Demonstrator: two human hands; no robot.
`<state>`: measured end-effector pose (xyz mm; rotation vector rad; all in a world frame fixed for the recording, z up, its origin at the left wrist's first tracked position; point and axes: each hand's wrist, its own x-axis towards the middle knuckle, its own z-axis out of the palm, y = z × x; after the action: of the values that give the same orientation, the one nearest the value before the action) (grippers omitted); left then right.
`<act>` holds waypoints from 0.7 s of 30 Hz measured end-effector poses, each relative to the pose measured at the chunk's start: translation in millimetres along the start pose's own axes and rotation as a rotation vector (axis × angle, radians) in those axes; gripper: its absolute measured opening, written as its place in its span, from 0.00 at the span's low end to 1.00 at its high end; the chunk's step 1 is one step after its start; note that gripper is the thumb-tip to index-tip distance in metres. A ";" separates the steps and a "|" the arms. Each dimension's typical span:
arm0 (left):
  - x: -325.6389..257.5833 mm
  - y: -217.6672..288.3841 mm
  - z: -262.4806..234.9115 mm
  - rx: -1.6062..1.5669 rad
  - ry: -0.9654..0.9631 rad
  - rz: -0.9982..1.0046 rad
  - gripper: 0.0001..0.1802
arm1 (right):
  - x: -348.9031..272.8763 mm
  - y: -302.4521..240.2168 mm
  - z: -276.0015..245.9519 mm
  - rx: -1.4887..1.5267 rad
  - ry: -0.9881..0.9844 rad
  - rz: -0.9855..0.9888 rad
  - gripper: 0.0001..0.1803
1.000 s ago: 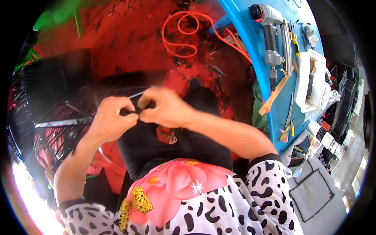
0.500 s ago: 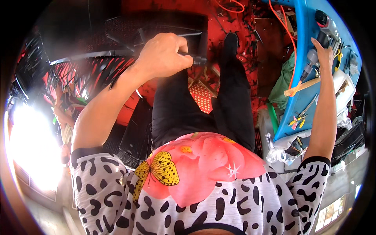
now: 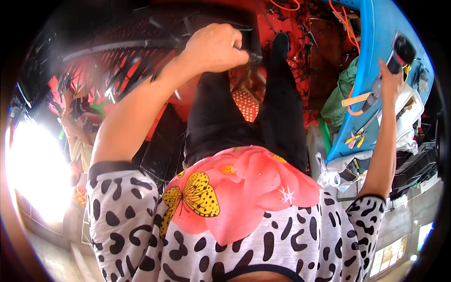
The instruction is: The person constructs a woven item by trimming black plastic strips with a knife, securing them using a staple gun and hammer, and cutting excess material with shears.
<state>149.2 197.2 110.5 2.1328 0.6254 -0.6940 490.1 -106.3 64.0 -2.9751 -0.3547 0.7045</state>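
My left hand is closed on the edge of a large black woven frame, which looks like wicker furniture with loose strips hanging from it. A short black end sticks out past its fingers; the frame is blurred. Over on the right, my right hand is wrapped round the handle of an air nail gun, its dark and reddish head turned up. An orange hose shows by the lower end of the handle. The gun is above a blue plastic surface with a raised rim.
A wooden piece and yellow-handled pliers lie on the blue surface. Green cloth hangs beside it. A red perforated stool seat shows between my legs. Black scraps litter the red floor. Another person's arm is at the left.
My right hand has raised and turned the nail gun, so its head now faces up. My left hand and the woven frame's edge have shifted slightly up and to the right.
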 end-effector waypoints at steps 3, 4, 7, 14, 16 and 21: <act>-3.4 -2.9 -3.9 0.009 -0.053 -0.078 0.15 | -102.4 -19.1 -7.8 0.271 -0.142 -0.163 0.24; -1.0 -3.6 -4.7 0.005 -0.050 -0.064 0.15 | -133.4 -20.7 -9.0 0.358 -0.223 -0.183 0.24; 2.6 1.6 -5.3 0.009 -0.115 -0.071 0.15 | -190.3 -14.5 -11.3 0.526 -0.561 -0.642 0.32; -2.2 -5.9 5.6 0.001 -0.072 -0.029 0.15 | -208.2 -102.6 -18.8 0.223 -0.762 -0.973 0.44; -4.5 -6.3 7.4 0.011 -0.079 -0.025 0.15 | -208.7 -98.8 -11.9 0.201 -0.729 -0.980 0.43; -10.8 -8.8 12.7 0.000 -0.028 -0.001 0.15 | -207.5 -96.0 -0.3 0.199 -0.819 -0.974 0.44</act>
<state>132.5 189.8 106.1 2.1193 0.6120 -0.7233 290.0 -62.3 165.5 -1.7848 -1.4784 1.5524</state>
